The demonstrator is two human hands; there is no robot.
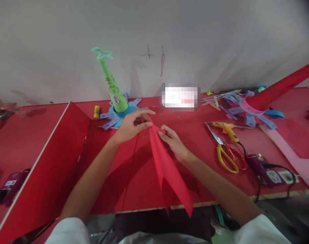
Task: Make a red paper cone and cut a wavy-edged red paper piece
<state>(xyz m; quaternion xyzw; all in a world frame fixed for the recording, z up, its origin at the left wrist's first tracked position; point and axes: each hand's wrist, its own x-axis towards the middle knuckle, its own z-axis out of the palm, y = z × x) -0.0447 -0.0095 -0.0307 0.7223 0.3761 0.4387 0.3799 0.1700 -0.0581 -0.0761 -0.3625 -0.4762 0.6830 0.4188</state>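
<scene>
A sheet of red paper (167, 169), rolled into a narrow cone, hangs between my hands with its pointed end up and its wide, pointed-cornered end over the table's front edge. My left hand (135, 125) pinches the tip between thumb and fingers. Just right of the tip, my right hand (171, 139) grips the paper's edge with thumb and bent fingers. Behind my left hand stands a green paper cone (115, 88) with writing and a fuzzy star shape on top, set in a blue base with purple strips.
Scissors (224, 149), a yellow glue gun (226, 129) and a purple box (266, 171) with cables lie right. A red cone (283, 88) leans behind them. A glue stick (96, 112) and a red divider (50, 162) are left. A pixelated bright rectangle (179, 97) is near the wall.
</scene>
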